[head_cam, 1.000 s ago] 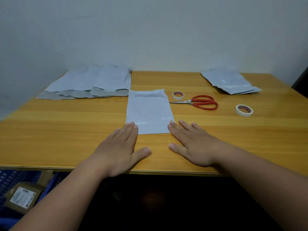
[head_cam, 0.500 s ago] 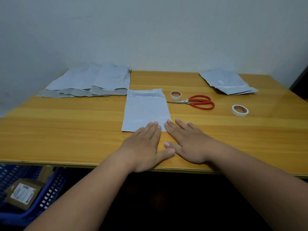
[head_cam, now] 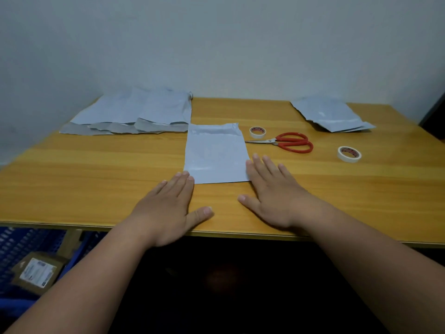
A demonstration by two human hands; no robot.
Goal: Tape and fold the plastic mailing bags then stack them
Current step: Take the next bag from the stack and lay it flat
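While both palms lie flat with fingers straight, the left hand (head_cam: 166,208) touches the mailing bag's (head_cam: 215,154) near-left corner and the right hand (head_cam: 272,191) its right edge (bag at mid-table (head_cam: 96,179), beside scissors (head_cam: 287,142))

- Bare table (head_cam: 96,179) lies left of the center bag (head_cam: 215,153).
- Right of it, scissors (head_cam: 286,142) and two tape rolls (head_cam: 257,132) (head_cam: 349,154) obstruct.
- Bag piles (head_cam: 134,114) (head_cam: 332,115) fill both far corners.
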